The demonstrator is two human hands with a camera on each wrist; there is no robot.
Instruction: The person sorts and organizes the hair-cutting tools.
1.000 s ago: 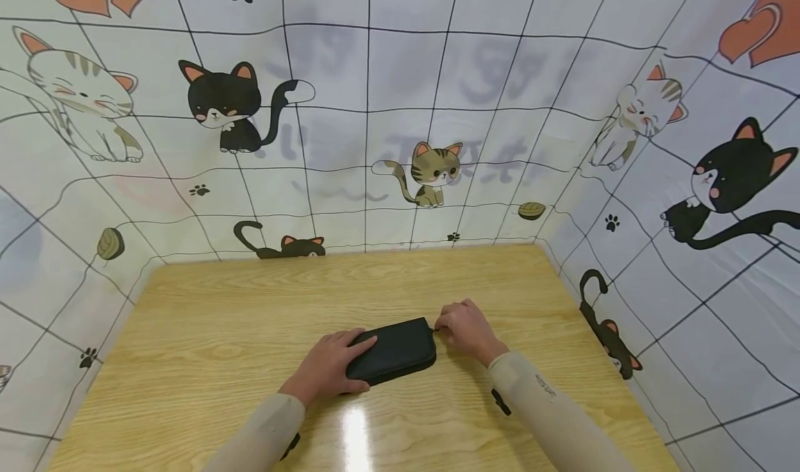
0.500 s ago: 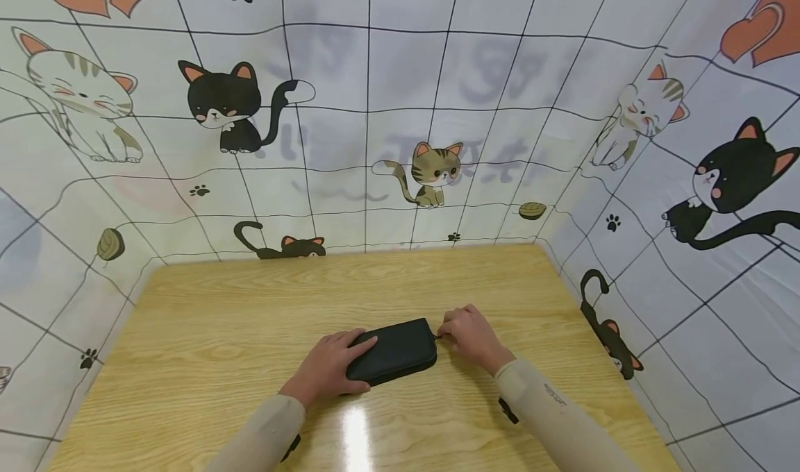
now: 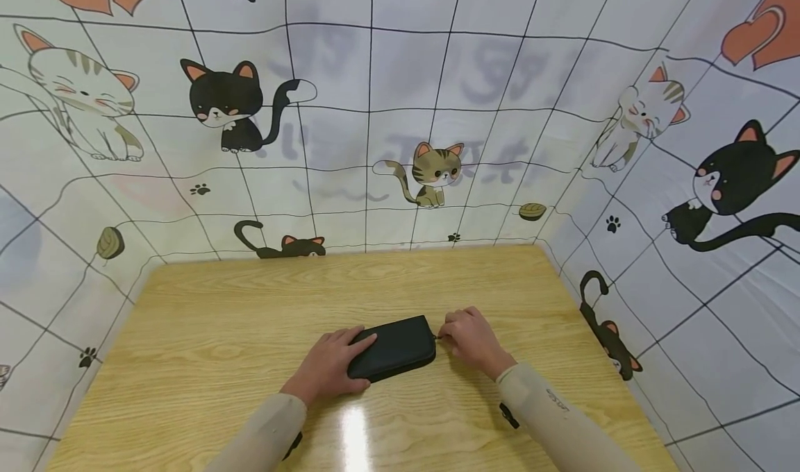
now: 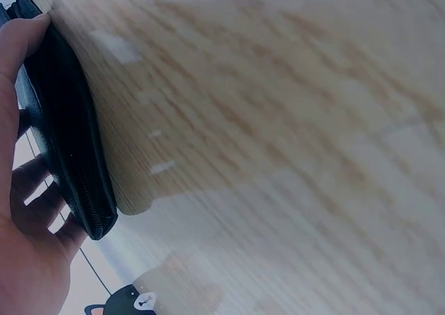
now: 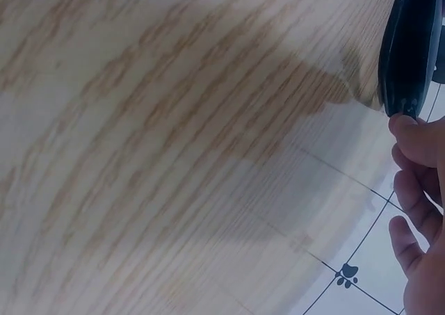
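Observation:
A black zip-around wallet (image 3: 396,347) lies flat on the wooden table, slightly slanted. My left hand (image 3: 331,366) grips its left end, fingers across the top and thumb along the near edge. In the left wrist view, the wallet (image 4: 66,113) shows its zip teeth along the side, between thumb and fingers of the left hand (image 4: 28,252). At the wallet's right end, my right hand (image 3: 471,336) pinches the small dark zip pull (image 3: 437,337). From the right wrist, thumb and forefinger of the right hand (image 5: 424,190) meet at the wallet's tip (image 5: 410,58), mostly covering the pull.
The light wooden table (image 3: 250,305) extends around both hands, with a bright reflection near its front. White cloth walls (image 3: 337,139) printed with cats and grid lines enclose its back and sides. Dark straps (image 3: 509,415) show below the beige sleeves (image 3: 556,416).
My right hand has shifted slightly right and nearer to me, still pinching the zip pull. The left hand keeps its grip, and the wallet has hardly moved.

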